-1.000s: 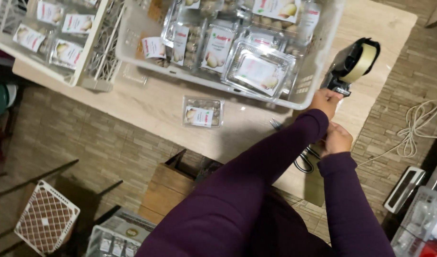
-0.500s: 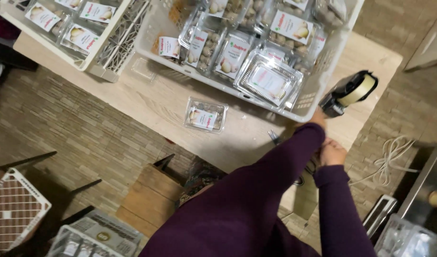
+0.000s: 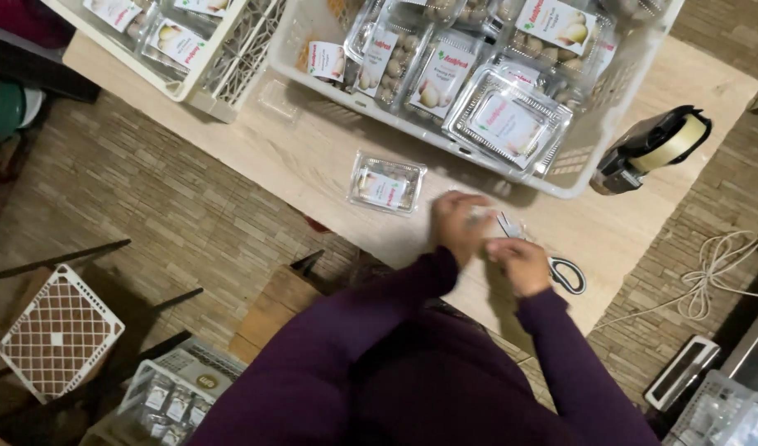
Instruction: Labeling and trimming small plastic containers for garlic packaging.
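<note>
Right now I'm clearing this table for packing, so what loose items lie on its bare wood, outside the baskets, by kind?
Clear plastic clamshell pack: 1
Tape dispenser: 1
Scissors: 1
Total: 3

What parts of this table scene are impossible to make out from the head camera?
- What the left hand and right hand pinch between them: too small, blurred, covered by fingers.
- The scissors: partly hidden under the right hand.
- The big white basket: far side cut off by the top edge.
- The small clear box: contents masked by its label.
</note>
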